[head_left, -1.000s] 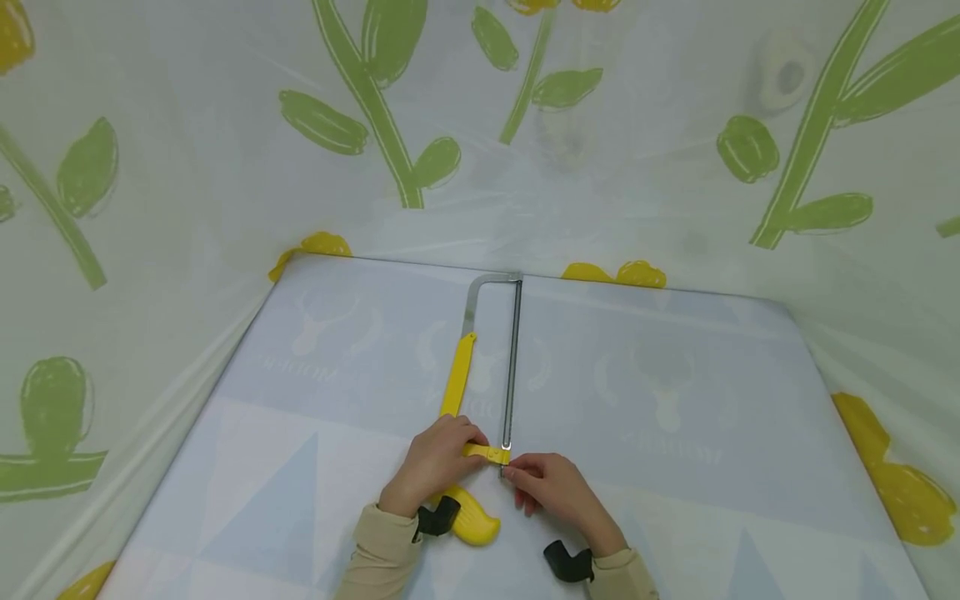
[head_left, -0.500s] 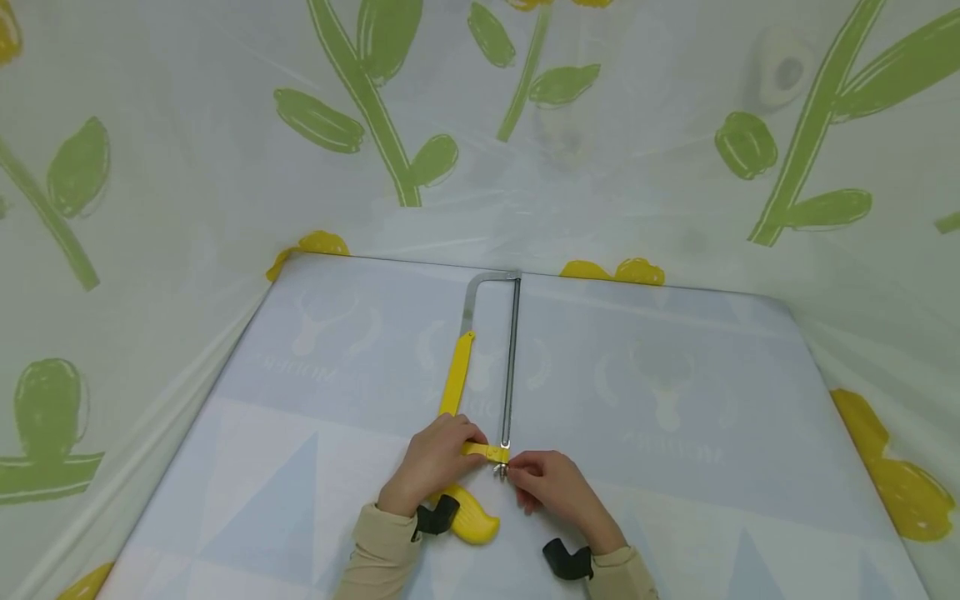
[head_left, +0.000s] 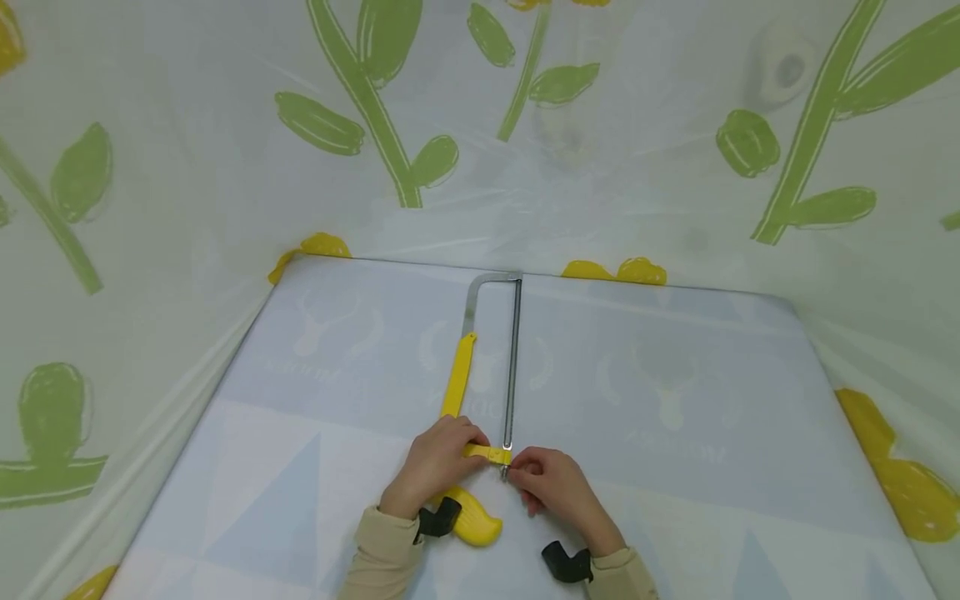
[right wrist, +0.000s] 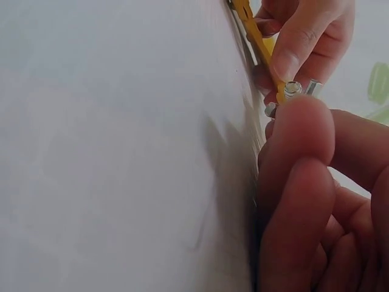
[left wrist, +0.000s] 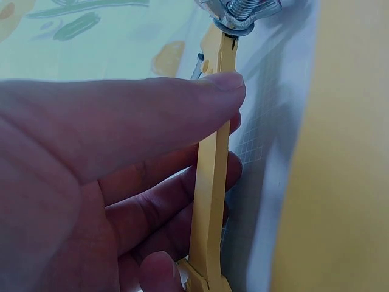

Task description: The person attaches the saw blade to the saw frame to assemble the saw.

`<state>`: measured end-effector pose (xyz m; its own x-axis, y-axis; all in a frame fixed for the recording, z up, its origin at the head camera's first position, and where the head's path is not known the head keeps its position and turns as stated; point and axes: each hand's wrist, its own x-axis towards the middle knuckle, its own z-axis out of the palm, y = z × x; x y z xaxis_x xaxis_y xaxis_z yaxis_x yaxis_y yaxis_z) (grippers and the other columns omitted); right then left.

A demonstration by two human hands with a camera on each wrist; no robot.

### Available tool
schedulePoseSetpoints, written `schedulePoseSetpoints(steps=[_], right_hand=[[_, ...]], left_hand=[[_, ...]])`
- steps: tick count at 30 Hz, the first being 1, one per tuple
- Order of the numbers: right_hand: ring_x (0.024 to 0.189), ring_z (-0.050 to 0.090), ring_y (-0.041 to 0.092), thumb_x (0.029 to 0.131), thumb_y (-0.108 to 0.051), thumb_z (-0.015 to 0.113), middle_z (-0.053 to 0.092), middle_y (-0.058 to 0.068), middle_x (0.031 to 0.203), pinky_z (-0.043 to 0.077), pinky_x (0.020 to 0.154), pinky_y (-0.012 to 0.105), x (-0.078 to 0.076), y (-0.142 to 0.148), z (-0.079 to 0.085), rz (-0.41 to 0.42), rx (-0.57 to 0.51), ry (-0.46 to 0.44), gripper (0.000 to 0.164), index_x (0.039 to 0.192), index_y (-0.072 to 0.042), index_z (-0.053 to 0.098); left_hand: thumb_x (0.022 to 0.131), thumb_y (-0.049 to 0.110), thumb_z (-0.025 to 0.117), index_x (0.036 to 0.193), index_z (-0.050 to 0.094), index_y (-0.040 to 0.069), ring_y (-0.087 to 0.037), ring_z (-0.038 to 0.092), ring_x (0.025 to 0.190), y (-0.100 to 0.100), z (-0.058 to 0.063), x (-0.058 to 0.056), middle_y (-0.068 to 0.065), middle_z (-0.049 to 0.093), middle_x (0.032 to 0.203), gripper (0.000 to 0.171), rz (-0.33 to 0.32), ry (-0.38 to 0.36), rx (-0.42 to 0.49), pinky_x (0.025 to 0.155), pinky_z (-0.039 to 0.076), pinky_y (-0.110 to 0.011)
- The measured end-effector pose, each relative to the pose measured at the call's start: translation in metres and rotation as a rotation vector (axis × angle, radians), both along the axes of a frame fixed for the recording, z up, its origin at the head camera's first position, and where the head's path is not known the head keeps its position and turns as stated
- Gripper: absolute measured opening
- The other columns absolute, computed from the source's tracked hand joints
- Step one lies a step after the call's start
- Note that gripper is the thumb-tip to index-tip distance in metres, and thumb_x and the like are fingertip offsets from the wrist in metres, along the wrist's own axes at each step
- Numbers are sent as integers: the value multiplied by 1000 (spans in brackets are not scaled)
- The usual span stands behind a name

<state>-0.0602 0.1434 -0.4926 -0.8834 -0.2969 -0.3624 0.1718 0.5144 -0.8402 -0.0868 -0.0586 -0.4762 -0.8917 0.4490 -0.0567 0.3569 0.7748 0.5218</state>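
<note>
A hacksaw with a yellow frame (head_left: 459, 373) lies on the table, its silver front end pointing away. Its thin dark blade (head_left: 513, 358) runs along the right side. My left hand (head_left: 441, 457) grips the yellow crosspiece (left wrist: 213, 182) near the handle, thumb on one side and fingers behind. The yellow handle (head_left: 476, 518) shows below that wrist. At the blade's near end sits a silver wing nut (left wrist: 240, 13) on a threaded bolt. My right hand (head_left: 551, 483) has its thumb and fingertips curled at this nut; in the right wrist view they partly cover it.
The table (head_left: 675, 500) has a pale cloth with blue triangles and faint antler prints. A white sheet (head_left: 622, 183) with green leaves and yellow flowers hangs behind and at the sides. Black wrist mounts (head_left: 567, 562) sit on both wrists.
The wing nut has turned, showing its wings broadside half a second ago and edge-on now. My right fingertips shift slightly around it, while the left hand and the hacksaw stay put.
</note>
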Motion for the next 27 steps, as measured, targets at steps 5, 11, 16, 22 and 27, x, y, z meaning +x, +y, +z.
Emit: schedulePoseSetpoints(steps=[5,11,16,22,27], right_hand=[[42,52,16,82,-33,62,53,0,52,44,43,31,0,0,-2,6,8,-8,19,85,-14,62],[45,53,17,85,-40,57,54,0,53,44,45,30,-1,4,-5,72,-1,0,24,86,-16,63],[46,53,18,85,-45,54,53,0,53,44,45,31,-1,6,-7,95,-28,2,30,85,-16,63],[45,52,18,84,-47,54,53,1,52,43,45,30,0,4,-4,88,-9,0,32,83,-16,63],[45,51,17,84,-46,54,53,1,52,42,44,29,-1,3,-1,79,-3,-4,32,82,-16,63]], left_hand=[[78,32,67,87,65,23,-6,41,77,0,1,1,14,51,82,13,3,3,8,66,40,-22],[78,31,67,87,65,23,-6,41,77,0,1,1,14,51,82,12,-1,14,8,65,40,-22],[78,30,68,86,65,22,-6,41,76,-1,1,1,13,51,81,12,2,30,19,64,40,-22],[78,30,68,86,65,22,-6,41,75,-1,0,1,12,51,81,12,0,33,18,64,39,-21],[78,31,67,87,65,23,-6,41,76,0,1,1,13,51,81,12,-1,24,8,64,39,-21]])
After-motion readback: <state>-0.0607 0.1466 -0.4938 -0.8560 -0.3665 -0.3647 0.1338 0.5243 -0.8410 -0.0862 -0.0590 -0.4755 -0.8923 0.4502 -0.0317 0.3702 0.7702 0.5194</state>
